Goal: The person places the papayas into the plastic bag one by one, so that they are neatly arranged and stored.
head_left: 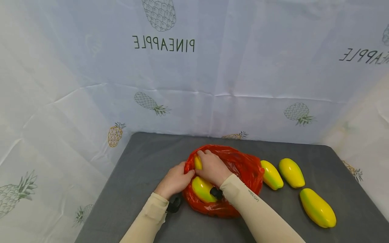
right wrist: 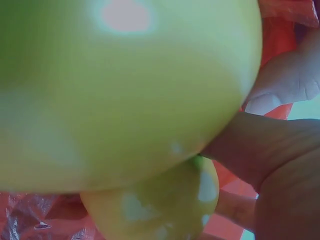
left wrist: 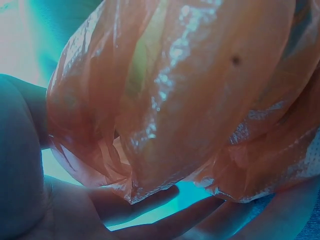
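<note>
A red plastic bag (head_left: 240, 165) lies spread on the table with its mouth facing up. My left hand (head_left: 174, 180) grips its left rim, thumb over the edge and fingers outside, as the left wrist view shows beneath the translucent bag (left wrist: 190, 115). Inside the bag, my right hand (head_left: 212, 167) holds a glossy yellow papaya (head_left: 198, 162) near the left wall; its far side is hidden. A second yellow-green papaya (head_left: 202, 189) lies nearer in the bag, under the right wrist. That one fills much of the right wrist view, above the held papaya (right wrist: 150, 212).
To the right of the bag, three more papayas lie on the grey table (head_left: 136, 189): one against the bag (head_left: 271, 175), one behind (head_left: 291, 172), one nearer the front (head_left: 317, 208). A pineapple-print curtain (head_left: 212, 67) hangs behind the table.
</note>
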Demonstrator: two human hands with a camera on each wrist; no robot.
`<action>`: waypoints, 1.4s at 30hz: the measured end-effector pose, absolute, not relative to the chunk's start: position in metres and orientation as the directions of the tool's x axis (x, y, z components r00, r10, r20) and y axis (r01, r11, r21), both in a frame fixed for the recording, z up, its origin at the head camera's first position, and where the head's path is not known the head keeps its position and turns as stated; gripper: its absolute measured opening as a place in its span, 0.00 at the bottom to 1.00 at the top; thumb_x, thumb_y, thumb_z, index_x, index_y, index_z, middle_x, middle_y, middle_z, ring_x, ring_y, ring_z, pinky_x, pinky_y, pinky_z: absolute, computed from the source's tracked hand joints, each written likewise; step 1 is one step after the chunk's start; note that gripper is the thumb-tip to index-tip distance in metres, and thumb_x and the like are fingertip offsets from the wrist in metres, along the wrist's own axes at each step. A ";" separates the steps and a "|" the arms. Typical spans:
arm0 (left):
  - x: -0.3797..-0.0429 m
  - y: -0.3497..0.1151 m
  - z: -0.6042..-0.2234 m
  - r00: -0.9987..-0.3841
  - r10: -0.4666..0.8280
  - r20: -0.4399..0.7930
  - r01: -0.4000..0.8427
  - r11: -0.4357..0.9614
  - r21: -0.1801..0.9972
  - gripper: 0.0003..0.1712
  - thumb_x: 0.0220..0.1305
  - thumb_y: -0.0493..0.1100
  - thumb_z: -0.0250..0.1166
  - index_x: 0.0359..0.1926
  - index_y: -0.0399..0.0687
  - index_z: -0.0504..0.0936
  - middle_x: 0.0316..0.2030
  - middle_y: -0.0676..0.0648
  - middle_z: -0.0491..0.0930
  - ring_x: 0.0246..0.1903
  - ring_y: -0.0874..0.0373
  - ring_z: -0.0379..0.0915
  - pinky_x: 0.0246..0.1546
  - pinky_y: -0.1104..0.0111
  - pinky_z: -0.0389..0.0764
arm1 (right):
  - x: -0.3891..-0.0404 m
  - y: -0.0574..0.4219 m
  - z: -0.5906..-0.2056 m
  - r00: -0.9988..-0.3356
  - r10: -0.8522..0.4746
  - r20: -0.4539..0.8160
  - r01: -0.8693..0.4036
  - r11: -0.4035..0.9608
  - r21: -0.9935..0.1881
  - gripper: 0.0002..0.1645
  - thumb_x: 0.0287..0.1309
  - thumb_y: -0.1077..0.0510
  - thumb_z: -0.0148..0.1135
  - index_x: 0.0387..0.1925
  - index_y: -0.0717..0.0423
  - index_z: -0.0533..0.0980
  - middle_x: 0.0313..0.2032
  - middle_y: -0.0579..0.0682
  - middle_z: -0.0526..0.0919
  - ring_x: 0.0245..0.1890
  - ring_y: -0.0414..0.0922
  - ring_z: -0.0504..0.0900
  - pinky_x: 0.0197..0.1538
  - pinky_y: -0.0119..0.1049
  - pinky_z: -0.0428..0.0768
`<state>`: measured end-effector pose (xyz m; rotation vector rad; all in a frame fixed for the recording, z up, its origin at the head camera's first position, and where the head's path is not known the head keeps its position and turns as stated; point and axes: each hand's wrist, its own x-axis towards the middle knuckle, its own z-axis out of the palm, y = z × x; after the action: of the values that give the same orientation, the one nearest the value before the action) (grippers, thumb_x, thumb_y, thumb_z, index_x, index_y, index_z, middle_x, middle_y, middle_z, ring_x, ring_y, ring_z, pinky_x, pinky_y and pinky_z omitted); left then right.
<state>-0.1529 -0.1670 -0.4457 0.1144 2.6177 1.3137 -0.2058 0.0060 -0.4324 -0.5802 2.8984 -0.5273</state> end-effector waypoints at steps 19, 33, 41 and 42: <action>-0.155 -0.148 -0.447 -0.971 0.173 -0.168 -0.021 0.632 0.775 0.30 0.78 0.52 0.62 0.72 0.39 0.75 0.60 0.40 0.85 0.48 0.50 0.84 0.59 0.47 0.87 | -0.185 0.051 -0.414 -0.934 -0.348 -0.084 -0.286 0.866 -0.411 0.45 0.62 0.40 0.76 0.76 0.47 0.73 0.70 0.55 0.79 0.58 0.53 0.83 0.63 0.55 0.86; -0.152 -0.155 -0.447 -0.974 0.121 -0.193 -0.075 0.628 0.775 0.30 0.79 0.52 0.62 0.72 0.41 0.75 0.60 0.41 0.86 0.49 0.50 0.84 0.61 0.46 0.85 | -0.131 0.122 -0.383 -0.926 -0.350 0.143 -0.378 0.847 -0.373 0.43 0.64 0.40 0.77 0.75 0.46 0.73 0.74 0.50 0.77 0.66 0.52 0.84 0.65 0.54 0.85; -0.151 -0.161 -0.445 -0.971 0.094 -0.220 -0.110 0.642 0.759 0.30 0.79 0.53 0.61 0.72 0.42 0.75 0.58 0.43 0.85 0.46 0.52 0.83 0.58 0.49 0.87 | -0.106 0.188 -0.381 -0.934 -0.263 0.241 -0.335 0.879 -0.339 0.40 0.64 0.42 0.78 0.73 0.48 0.75 0.70 0.54 0.80 0.66 0.57 0.83 0.62 0.59 0.86; -0.152 -0.160 -0.445 -0.971 0.095 -0.221 -0.110 0.642 0.759 0.30 0.79 0.53 0.61 0.72 0.43 0.75 0.58 0.43 0.85 0.47 0.52 0.82 0.58 0.49 0.87 | -0.103 0.198 -0.383 -0.935 -0.248 0.253 -0.325 0.884 -0.336 0.40 0.64 0.44 0.78 0.73 0.48 0.76 0.69 0.54 0.81 0.65 0.57 0.84 0.61 0.60 0.86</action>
<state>-0.1517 -0.1604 -0.4453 -0.0121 2.6220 1.2350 -0.1026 0.1977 -0.3828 -0.4998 3.2459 -0.6371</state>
